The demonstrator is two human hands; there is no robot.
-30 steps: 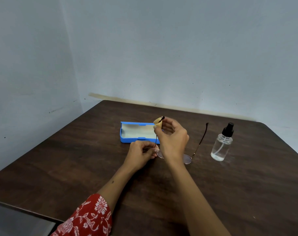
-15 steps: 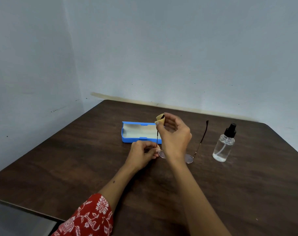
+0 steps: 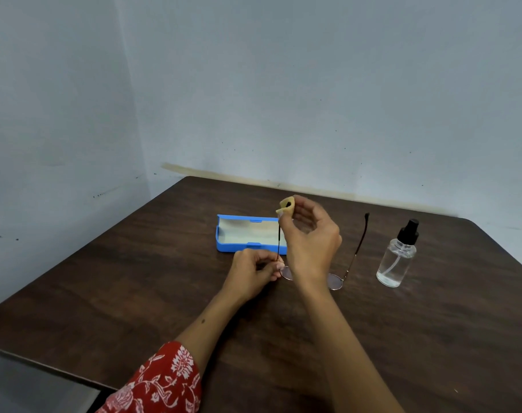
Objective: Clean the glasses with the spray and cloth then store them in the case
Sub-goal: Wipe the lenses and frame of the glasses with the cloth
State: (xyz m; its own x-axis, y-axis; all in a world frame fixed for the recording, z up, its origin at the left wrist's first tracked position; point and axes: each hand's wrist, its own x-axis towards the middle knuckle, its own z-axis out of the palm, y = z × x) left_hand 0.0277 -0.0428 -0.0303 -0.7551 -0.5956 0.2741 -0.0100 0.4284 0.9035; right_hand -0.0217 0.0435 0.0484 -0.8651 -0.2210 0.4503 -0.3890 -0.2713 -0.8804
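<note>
Glasses sit mid-counter, lenses down on the wood, both temple arms standing up. Left hand pinches the frame at the left hinge, fingers curled. Right hand pinches a small yellow cloth around the tip of the left temple arm; remaining fingers look loosely spread, though they are blurred. Open blue case lies just behind the hands, toward the far edge. Spray bottle stands upright near the right edge, apart from the glasses.
</note>
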